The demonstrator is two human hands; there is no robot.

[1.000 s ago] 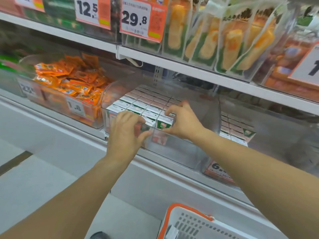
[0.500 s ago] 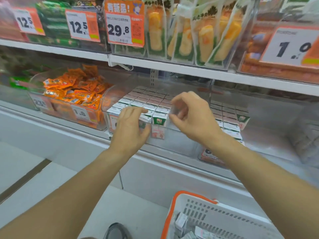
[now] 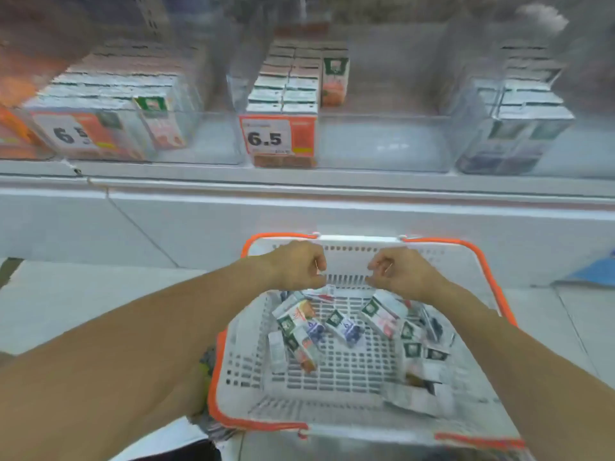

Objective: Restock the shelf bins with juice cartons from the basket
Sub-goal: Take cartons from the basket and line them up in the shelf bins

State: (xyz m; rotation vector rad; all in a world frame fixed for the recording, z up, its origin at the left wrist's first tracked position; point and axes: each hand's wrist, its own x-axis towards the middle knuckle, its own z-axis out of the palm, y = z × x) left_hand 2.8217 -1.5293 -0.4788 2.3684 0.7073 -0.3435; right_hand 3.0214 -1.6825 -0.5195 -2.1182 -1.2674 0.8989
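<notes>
Left hand (image 3: 299,266): forearm reaching forward from the lower left corner of the view, wrist level, fingers curled in loosely over the far end of the basket (image 3: 352,399). Whether it grips anything cannot be told; a small carton edge shows just below its knuckles, contact unclear.

Right hand (image 3: 397,271): forearm entering from the lower right, mirrored pose, fingers curled in toward the palm, nothing visibly held. The two hands are near each other, apart, at the same height.

Basket: white perforated plastic with orange rim, on the floor below the shelf edge (image 3: 299,181).

Juice cartons (image 3: 344,327): loose and tumbled in the basket, most toward its far end and right side, lying at mixed angles.

Left bin (image 3: 213,134): clear, cartons packed in rows, one tilted at the front right; blurred tag.

Middle bin (image 3: 382,141): cartons in two columns along its left wall, one upright carton (image 3: 334,81) beside them; price tag (image 3: 278,136) reads 6.5.

Right bin (image 3: 472,128): stacked cartons, blurred.
</notes>
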